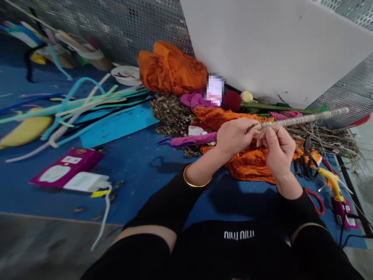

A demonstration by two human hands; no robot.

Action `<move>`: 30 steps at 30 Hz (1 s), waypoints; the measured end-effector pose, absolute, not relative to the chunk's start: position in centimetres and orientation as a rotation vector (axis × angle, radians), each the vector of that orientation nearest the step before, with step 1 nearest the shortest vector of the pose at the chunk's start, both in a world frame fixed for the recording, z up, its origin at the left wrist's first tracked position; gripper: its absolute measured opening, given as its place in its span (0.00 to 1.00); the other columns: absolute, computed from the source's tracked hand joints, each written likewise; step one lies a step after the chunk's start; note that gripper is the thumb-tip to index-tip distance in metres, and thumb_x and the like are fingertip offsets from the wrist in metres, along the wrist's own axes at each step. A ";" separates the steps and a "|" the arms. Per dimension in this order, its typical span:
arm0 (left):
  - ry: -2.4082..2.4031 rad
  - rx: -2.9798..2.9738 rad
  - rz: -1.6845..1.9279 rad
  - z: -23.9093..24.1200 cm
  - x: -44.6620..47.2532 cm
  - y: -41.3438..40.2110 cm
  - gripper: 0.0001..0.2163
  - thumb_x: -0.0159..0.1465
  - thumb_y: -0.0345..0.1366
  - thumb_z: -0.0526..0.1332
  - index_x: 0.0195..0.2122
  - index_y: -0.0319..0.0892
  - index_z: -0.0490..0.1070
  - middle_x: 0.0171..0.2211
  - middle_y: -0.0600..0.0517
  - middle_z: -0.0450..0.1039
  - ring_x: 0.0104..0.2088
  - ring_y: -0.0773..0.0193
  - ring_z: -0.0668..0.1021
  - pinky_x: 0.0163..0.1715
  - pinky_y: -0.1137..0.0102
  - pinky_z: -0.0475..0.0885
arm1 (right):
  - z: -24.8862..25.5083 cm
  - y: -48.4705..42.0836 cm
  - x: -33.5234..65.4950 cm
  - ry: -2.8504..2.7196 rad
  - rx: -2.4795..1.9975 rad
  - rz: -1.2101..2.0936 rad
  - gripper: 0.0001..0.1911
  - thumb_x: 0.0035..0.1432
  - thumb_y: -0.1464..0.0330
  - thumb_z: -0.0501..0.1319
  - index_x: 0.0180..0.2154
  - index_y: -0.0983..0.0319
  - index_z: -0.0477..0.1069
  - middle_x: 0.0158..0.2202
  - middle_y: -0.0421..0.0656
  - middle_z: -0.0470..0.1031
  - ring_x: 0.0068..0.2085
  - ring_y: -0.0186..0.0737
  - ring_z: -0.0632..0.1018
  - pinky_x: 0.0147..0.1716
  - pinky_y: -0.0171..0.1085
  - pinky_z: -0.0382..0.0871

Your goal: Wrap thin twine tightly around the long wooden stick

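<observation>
My left hand (234,136) is closed around the near end of a long thin stick (305,118) wrapped in pale twine, which points up and to the right. Beside it, my right hand (276,149) pinches the same stick with fingers pressed together where the wrapping begins. A purple strip (194,139) sticks out to the left from under my left hand. Both hands hover over crumpled orange paper (250,161) on the blue mat (140,163). A gold bangle (196,182) circles my left wrist.
Black scissors (305,163) and a yellow glue gun (332,182) lie at the right. A purple power strip (68,167) with a white plug sits at the left. Pipe cleaners (78,103), dried twigs (326,136), orange fabric (171,70) and a white board (274,46) lie beyond.
</observation>
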State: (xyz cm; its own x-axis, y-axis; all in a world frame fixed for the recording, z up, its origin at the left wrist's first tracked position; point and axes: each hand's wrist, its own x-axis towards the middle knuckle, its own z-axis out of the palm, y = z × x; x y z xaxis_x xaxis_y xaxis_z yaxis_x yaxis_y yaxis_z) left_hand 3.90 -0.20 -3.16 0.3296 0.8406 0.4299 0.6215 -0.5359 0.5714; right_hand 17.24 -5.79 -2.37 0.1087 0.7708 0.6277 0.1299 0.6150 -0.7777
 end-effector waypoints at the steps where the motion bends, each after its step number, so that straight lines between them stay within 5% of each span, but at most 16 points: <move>1: 1.306 2.308 1.014 -3.1 3.9 -0.2 0.11 0.71 0.41 0.61 0.43 0.47 0.84 0.42 0.52 0.86 0.42 0.58 0.84 0.37 0.70 0.72 | -2.0 -5.6 17.7 -1.447 -0.825 0.517 0.16 0.71 0.61 0.61 0.30 0.58 0.73 0.25 0.36 0.71 0.28 0.31 0.73 0.31 0.36 0.71; 6: 1.334 2.332 0.936 -3.0 3.7 -0.1 0.12 0.72 0.43 0.61 0.43 0.47 0.84 0.41 0.52 0.85 0.41 0.58 0.84 0.36 0.70 0.70 | -1.0 -4.8 19.6 -1.549 -0.852 0.313 0.14 0.70 0.60 0.61 0.33 0.56 0.77 0.33 0.40 0.79 0.41 0.40 0.80 0.49 0.46 0.77; 12: 1.302 2.419 0.855 -2.8 3.6 -0.1 0.12 0.71 0.44 0.61 0.43 0.47 0.84 0.39 0.51 0.84 0.39 0.58 0.82 0.34 0.69 0.67 | -1.2 -4.1 20.5 -1.561 -0.860 0.332 0.13 0.71 0.61 0.60 0.34 0.56 0.77 0.31 0.39 0.78 0.35 0.37 0.80 0.41 0.40 0.77; 20: 1.286 2.600 0.837 -2.7 3.4 -0.4 0.11 0.69 0.38 0.60 0.43 0.45 0.83 0.39 0.48 0.84 0.37 0.56 0.83 0.31 0.68 0.67 | -1.6 -2.9 21.1 -1.741 -0.961 0.265 0.14 0.74 0.59 0.55 0.38 0.57 0.75 0.38 0.41 0.82 0.42 0.38 0.83 0.46 0.41 0.77; 30: 1.193 2.783 1.008 -3.7 3.7 -0.3 0.14 0.68 0.32 0.57 0.49 0.42 0.80 0.40 0.48 0.86 0.38 0.55 0.85 0.31 0.66 0.70 | -2.0 -2.4 21.8 -1.798 -1.239 0.238 0.18 0.75 0.55 0.50 0.37 0.57 0.69 0.38 0.42 0.82 0.37 0.38 0.80 0.40 0.37 0.70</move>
